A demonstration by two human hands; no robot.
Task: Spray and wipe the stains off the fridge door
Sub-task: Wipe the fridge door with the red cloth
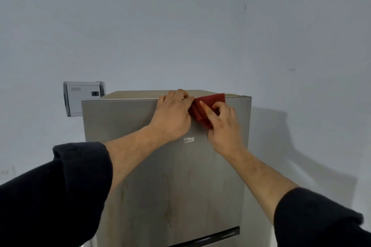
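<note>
Fridge door stands straight ahead, and faint streaks show lower on it, so I judge most wiping is left. Left hand curls its fingers over the door's top edge. Right hand pinches the red cloth there. No spray bottle is visible.

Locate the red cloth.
In the head view, the red cloth hangs over the top of the fridge door, right of centre, between left hand and right hand.

cloth over fridge door top edge (between hands), box behind left
</note>
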